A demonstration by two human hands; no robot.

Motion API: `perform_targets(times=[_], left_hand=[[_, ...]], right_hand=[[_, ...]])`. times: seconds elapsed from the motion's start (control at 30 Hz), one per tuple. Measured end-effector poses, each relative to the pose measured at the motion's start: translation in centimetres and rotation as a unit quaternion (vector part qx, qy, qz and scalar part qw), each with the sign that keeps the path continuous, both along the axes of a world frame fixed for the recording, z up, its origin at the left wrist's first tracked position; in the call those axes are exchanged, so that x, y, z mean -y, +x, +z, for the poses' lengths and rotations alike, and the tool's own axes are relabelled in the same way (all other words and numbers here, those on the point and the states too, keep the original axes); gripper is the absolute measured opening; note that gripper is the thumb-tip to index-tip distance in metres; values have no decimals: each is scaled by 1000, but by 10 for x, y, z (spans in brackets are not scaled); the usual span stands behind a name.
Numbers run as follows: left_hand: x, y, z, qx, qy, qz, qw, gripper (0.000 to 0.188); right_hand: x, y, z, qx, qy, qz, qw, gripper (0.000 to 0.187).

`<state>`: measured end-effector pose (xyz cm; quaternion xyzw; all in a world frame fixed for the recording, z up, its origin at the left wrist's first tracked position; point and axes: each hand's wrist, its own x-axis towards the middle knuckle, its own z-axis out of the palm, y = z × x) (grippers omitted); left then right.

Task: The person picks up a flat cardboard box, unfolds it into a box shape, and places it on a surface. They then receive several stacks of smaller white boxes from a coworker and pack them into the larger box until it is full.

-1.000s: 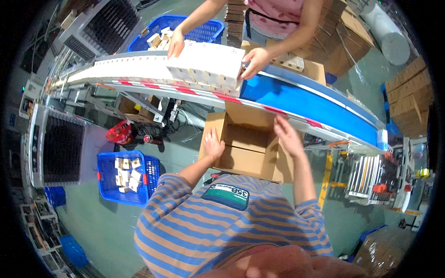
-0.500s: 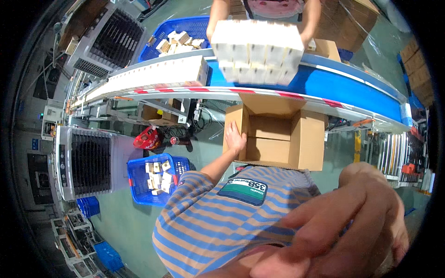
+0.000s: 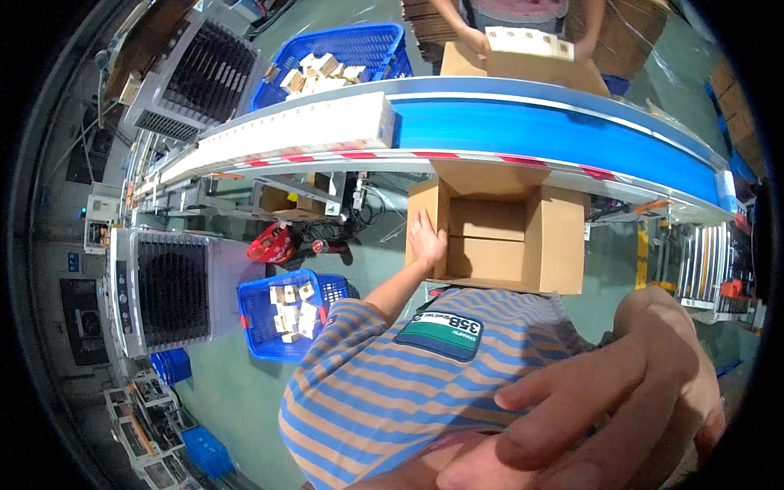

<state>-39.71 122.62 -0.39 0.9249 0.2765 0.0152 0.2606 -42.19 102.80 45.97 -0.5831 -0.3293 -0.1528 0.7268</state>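
An open, empty cardboard box stands in front of me on the near side of the conveyor, its flaps folded outward. My left hand lies flat against the box's left flap, fingers stretched out. Very large and close to the camera at the lower right is my right hand, raised with its fingers loosely apart and nothing visible in them. Across the conveyor a co-worker's two hands hold a block of small white cartons over another cardboard box.
A blue conveyor belt crosses ahead, carrying a long row of white cartons on its left. Blue baskets of small cartons stand beyond the belt and at my left. An air cooler stands farther left.
The co-worker has drawn the carton block back from above the belt to the box behind it. The carton row has advanced slightly rightward. My hands keep nearly the same pose.
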Motion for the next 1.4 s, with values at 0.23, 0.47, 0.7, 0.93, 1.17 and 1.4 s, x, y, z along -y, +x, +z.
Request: perform_targets(times=[0.23, 0.47, 0.7, 0.93, 1.17, 1.4], left_hand=[[2, 0, 1, 7, 8, -3, 1000, 79], [2, -1, -5, 18, 15, -4, 1000, 79], [-1, 2, 3, 5, 6, -11, 1000, 78], [-1, 0, 1, 17, 17, -17, 1000, 77], [1, 1, 4, 26, 15, -3, 1000, 77], [0, -3, -4, 35, 10, -6, 999, 79]], right_hand=[[-10, -12, 4, -35, 21, -61, 997, 21], [-16, -22, 17, -99, 44, -186, 976, 19], [4, -23, 18, -81, -101, -182, 975, 20], [20, -8, -9, 24, -102, 21, 994, 20], [37, 6, -10, 48, -123, 52, 990, 20], [56, 22, -13, 73, -146, 66, 984, 21]])
